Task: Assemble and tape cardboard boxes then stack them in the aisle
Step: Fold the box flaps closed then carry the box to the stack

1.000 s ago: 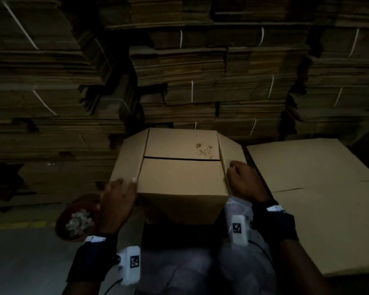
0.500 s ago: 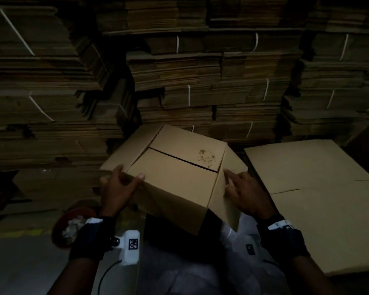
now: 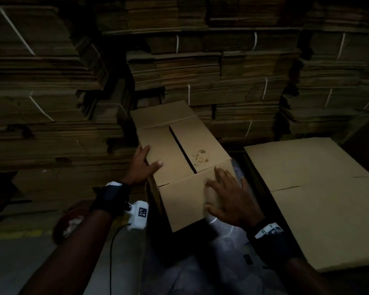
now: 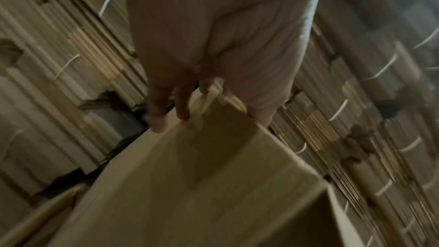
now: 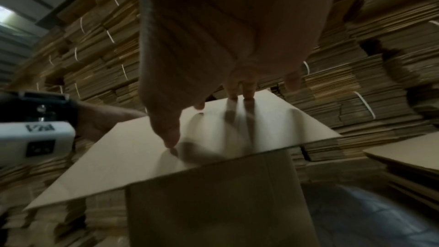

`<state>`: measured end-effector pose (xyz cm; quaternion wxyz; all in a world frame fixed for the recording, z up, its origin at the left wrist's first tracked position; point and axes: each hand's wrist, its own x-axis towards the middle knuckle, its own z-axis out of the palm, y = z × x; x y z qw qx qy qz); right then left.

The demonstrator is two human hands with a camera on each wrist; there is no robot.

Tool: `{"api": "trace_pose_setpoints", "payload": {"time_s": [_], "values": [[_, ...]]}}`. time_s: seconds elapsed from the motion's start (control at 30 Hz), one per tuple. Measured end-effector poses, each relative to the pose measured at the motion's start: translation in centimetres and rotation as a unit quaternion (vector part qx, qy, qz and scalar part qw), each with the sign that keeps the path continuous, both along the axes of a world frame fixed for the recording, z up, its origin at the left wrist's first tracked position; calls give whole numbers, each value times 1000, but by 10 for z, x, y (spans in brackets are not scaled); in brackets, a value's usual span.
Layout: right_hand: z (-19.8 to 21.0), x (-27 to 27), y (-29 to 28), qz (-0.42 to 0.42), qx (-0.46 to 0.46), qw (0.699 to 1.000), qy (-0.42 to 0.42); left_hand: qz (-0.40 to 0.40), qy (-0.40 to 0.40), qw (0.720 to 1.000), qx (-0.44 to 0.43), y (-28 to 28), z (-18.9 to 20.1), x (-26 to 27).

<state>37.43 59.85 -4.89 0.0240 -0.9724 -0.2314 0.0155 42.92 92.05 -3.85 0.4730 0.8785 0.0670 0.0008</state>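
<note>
Murky cardboard stacks [image 3: 51, 81]; box [image 3: 175, 145] base hidden; left hand [image 3: 140, 167] straight-fingered astride its edge, right hand [image 3: 230, 201] flat atop.

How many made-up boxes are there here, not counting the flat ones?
1: the assembled cardboard box stands in the middle, before the wall of strapped flat bundles. The flat cardboard sheets on its right are not assembled. Others may lie out of view.

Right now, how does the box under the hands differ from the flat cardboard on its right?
The erected box stands folded into shape, its top seam gaping untaped; the flattened box lies flat. The left hand and right hand touch the erected box; nothing touches the flattened box. Both are brown cardboard.
</note>
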Motion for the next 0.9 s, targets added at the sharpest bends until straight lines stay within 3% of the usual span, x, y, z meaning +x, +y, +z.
{"api": "trace_pose_setpoints", "payload": {"time_s": [0.33, 0.47, 0.57, 0.7, 0.8, 0.9], "values": [[12, 23, 2, -2, 48, 993, -108, -40, -37, 998, 16, 10, -11, 3], [5, 8, 0, 37, 107, 984, -135, -70, -66, 991, 92, 9, -10, 0], [13, 9, -5, 51, 182, 975, -114, -123, -100, 961, 224, 1, -1, -5], [42, 37, -18, 61, 252, 964, -56, -234, -102, 898, 359, -16, 18, -1], [59, 73, -17, 79, 207, 975, 16, -299, -104, 844, 432, -34, 31, 7], [66, 99, -7, 86, 136, 985, 67, -334, -70, 817, 465, -44, 37, 15]]}}
